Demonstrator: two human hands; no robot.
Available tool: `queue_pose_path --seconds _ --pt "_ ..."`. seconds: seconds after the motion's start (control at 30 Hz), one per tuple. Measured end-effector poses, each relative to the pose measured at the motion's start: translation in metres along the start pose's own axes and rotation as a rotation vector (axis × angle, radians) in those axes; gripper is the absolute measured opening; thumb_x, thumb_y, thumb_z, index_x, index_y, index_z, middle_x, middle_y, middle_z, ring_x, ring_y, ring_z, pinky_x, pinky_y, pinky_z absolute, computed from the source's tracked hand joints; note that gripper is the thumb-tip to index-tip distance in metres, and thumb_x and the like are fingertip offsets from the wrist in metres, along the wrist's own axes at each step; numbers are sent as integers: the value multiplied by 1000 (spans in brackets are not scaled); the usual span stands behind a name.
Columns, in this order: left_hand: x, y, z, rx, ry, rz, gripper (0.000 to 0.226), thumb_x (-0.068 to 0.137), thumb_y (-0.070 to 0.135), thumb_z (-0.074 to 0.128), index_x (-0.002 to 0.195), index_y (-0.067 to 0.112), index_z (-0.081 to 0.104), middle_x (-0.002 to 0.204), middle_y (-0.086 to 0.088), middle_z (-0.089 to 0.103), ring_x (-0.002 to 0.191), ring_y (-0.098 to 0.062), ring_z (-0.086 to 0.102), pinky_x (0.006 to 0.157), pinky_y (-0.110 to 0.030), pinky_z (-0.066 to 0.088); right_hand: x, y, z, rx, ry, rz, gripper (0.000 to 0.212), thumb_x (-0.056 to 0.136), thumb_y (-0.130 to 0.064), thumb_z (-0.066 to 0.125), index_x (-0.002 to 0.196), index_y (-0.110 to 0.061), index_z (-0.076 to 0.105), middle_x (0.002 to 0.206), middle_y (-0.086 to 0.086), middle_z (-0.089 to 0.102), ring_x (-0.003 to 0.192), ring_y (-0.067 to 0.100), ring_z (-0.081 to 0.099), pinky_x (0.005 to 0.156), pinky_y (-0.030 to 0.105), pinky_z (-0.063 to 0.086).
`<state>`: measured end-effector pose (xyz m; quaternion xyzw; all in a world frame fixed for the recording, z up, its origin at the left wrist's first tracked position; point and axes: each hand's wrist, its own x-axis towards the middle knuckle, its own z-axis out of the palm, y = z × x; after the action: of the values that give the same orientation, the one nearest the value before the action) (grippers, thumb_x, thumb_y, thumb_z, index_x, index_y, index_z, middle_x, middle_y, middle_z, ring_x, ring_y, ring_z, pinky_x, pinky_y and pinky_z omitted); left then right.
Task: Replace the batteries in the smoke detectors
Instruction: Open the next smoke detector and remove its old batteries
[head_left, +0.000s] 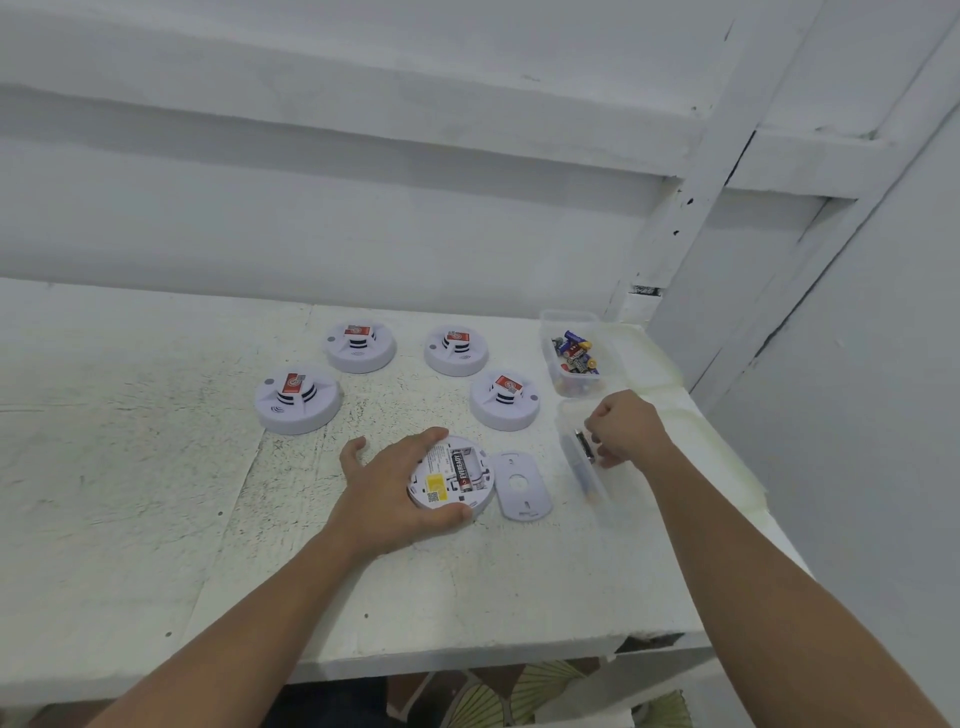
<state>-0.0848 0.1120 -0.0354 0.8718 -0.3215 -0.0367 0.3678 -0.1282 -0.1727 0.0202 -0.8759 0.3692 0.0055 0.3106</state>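
An upturned smoke detector lies on the white table with its back open; one black Eveready battery sits in the compartment. My left hand grips its rim from the left. The oval back cover lies just right of it. My right hand is over a clear plastic container at the right, fingers pinched on a dark battery. Several more detectors stand face up behind, such as the detector at the left and the detector on the right.
A second clear tub full of mixed batteries stands at the back right, near the wall corner. The table's front edge runs below my forearms, with patterned floor beneath. A white panelled wall rises right behind the table.
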Motion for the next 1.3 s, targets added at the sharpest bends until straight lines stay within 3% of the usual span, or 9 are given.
queue_pose_path --seconds 0.13,0.37,0.5,0.6,0.67,0.83,0.97,1.1,1.3 --pt "0 0 0 11 4 6 92 55 79 52 137 39 37 117 29 48 112 8 40 112 -41 -7 -1 0 -11 48 70 -28 12 86 -5 52 74 -6 54 79 22 65 67 38 69 73 51 58" --pt "1 -1 2 8 -3 2 92 55 80 55 136 41 36 114 33 46 109 14 38 112 -42 -6 -18 -29 -25 25 171 -260 15 88 -13 53 86 -2 62 85 13 67 69 30 65 66 33 52" --pt "3 -4 3 28 -5 -21 93 54 79 57 136 41 35 118 29 50 111 8 42 113 -44 -6 -47 -56 -8 -4 11 -557 9 86 -10 60 90 -10 69 80 -4 63 74 13 58 72 26 50" --pt "4 -4 3 31 -8 -37 91 52 78 59 132 41 36 109 30 53 106 7 46 112 -44 -5 -64 -67 15 -190 -182 -740 13 87 -10 61 95 -10 72 88 -3 66 79 9 57 71 16 42" --pt "4 -3 4 40 -4 -42 91 51 78 58 131 40 36 102 30 53 101 7 47 112 -44 -3 -70 -68 31 -318 -292 -810 18 89 -13 60 101 -10 72 98 1 69 87 10 58 76 20 44" --pt "5 -2 4 29 6 -43 95 48 79 57 130 36 37 94 32 51 94 16 44 112 -45 -3 -71 -71 48 -528 -365 -877 16 87 -17 59 95 -11 72 89 6 70 83 21 61 75 39 50" --pt "6 -3 5 39 3 -42 95 48 78 57 130 36 37 96 30 51 95 10 47 112 -45 -2 -70 -74 48 -651 -375 -919 15 88 -20 56 84 -10 66 78 10 65 75 24 58 68 39 48" --pt "6 -5 6 44 0 -39 94 48 78 58 130 37 37 95 30 52 96 7 50 111 -45 -1 -73 -81 48 -792 -363 -955 21 90 -20 52 84 -5 66 72 8 57 72 23 55 60 32 38" --pt "8 -6 6 38 -4 -34 93 48 76 60 129 36 38 92 31 52 95 7 51 111 -46 -1 -72 -88 51 -840 -356 -977 15 85 -18 57 88 -8 68 67 4 49 64 18 47 56 29 37"
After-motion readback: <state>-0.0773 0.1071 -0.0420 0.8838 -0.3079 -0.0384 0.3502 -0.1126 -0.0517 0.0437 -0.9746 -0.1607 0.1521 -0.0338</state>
